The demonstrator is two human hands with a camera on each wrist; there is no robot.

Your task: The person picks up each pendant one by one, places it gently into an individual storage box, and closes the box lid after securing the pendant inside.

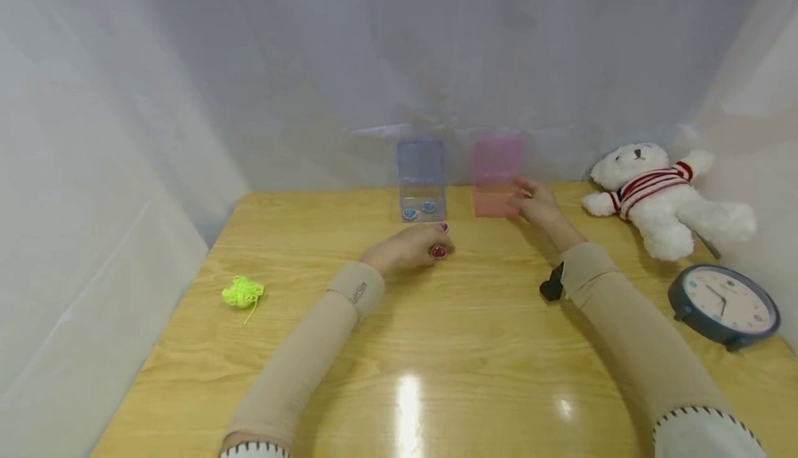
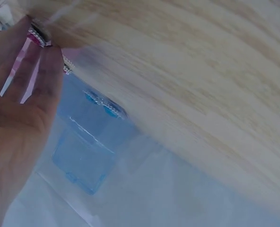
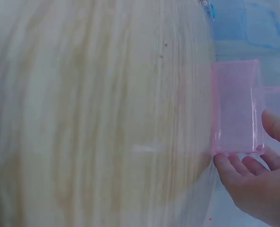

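My left hand point(image 1: 411, 247) pinches a red gem piece point(image 2: 37, 37) with a silvery beaded rim between thumb and fingertips. A second pink-red gem piece point(image 1: 444, 226) shows just past the fingers; what supports it is hard to tell. Beside that hand stands a clear blue box point(image 1: 422, 167), its lid raised, with two blue gem pieces point(image 1: 419, 210) inside. My right hand point(image 1: 539, 207) holds the right side of a clear pink box point(image 3: 237, 109), fingertips along its outer wall and thumb by the top edge. The pink lid point(image 1: 499, 156) is raised too.
A white teddy bear point(image 1: 663, 198) in a striped top lies at the back right, a round clock point(image 1: 723, 303) in front of it. A small black object point(image 1: 551, 286) sits by the right cuff. Yellow-green string point(image 1: 242, 292) lies left. A pale sheet point(image 1: 324, 98) hangs behind.
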